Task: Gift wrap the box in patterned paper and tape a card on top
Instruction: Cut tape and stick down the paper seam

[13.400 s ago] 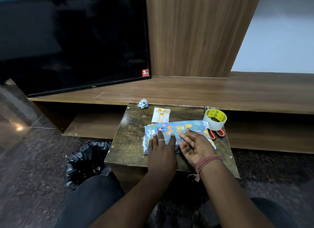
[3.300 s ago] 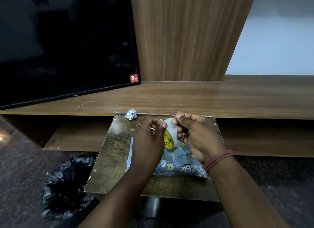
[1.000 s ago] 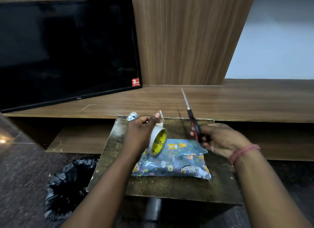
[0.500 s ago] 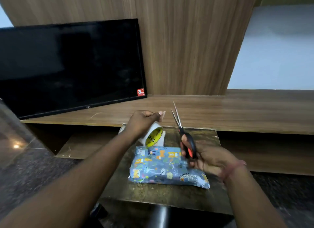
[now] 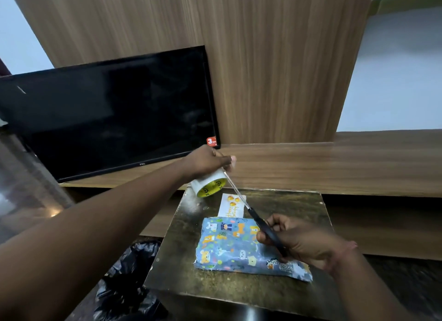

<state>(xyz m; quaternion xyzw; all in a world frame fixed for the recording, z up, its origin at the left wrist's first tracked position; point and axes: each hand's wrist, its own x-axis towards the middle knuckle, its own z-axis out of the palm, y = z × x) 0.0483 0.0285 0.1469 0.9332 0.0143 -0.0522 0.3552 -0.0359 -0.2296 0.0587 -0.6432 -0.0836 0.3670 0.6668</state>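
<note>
The box wrapped in blue animal-print paper lies flat on the small dark table. A white card with orange balloons lies just behind it. My left hand holds the tape roll up in the air above the table's far left corner, pinching the pulled tape end. My right hand grips the handles of the scissors over the box's right part. The blades reach up to the tape just below my left fingers.
A black television leans on the long wooden shelf behind the table. A black plastic bag sits on the floor to the left of the table.
My left hand has raised the tape roll higher and further back. The scissor blades have swung left and reached the pulled tape. The card is uncovered now.
</note>
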